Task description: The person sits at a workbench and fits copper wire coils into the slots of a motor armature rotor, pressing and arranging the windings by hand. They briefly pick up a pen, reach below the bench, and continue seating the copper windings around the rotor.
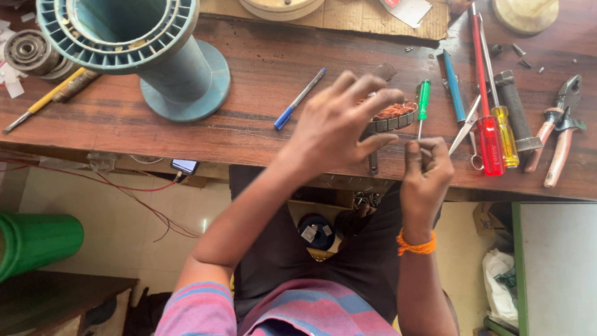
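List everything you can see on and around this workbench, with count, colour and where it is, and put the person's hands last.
workbench: one, dark wood, across the top.
spool: one, teal, large, top left.
pen: one, blue and silver, centre.
wound core: one, copper windings, under the left hand.
green screwdriver: one, beside the core.
red screwdriver: one, right.
yellow screwdriver: one, next to the red one.
pliers: two, reddish-brown handles, far right.
scissors: one, metal, right of centre.
green bucket: one, floor, left.
left hand: fingers spread over the core.
right hand: orange wristband, pinching something thin.
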`<action>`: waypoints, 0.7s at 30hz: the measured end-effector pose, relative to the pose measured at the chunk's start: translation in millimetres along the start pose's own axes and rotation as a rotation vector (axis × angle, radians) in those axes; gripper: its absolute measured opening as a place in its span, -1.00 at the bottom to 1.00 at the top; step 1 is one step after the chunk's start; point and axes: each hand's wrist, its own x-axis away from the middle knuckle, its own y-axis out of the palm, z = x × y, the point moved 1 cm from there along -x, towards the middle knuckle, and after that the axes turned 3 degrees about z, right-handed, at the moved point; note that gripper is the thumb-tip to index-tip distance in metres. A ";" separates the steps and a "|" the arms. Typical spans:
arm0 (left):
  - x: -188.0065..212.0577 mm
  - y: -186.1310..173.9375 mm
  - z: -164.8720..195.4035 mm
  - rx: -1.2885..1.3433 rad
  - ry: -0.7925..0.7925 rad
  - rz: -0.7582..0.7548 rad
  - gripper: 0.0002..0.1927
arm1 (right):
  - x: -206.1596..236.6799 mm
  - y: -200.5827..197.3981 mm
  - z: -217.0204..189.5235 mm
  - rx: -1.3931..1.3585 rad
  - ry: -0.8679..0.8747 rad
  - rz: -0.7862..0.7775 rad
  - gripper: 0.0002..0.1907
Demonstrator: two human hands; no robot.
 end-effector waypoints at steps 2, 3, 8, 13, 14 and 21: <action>9.1 14.3 5.9 -0.012 -0.071 0.027 -0.50 | -9.0 -6.8 -7.1 -0.016 0.004 -0.030 -0.89; 12.7 21.1 6.6 -0.016 -0.110 0.046 -0.51 | -13.4 -11.1 -11.7 -0.044 0.026 -0.051 -0.90; 22.6 32.8 -4.6 0.034 -0.053 0.103 -0.61 | -28.6 -27.6 -41.5 -0.196 0.123 -0.122 -0.90; 26.2 29.9 -7.0 0.073 -0.041 0.102 -0.60 | -44.8 -21.2 -66.7 -0.053 -0.088 -0.248 -0.90; 27.0 29.6 -6.6 0.071 -0.043 0.103 -0.59 | -48.9 -17.4 -69.2 -0.021 -0.113 -0.254 -0.91; 29.8 31.9 -4.4 0.072 -0.102 0.110 -0.58 | -68.1 -0.9 -79.4 0.262 -0.336 -0.314 -0.95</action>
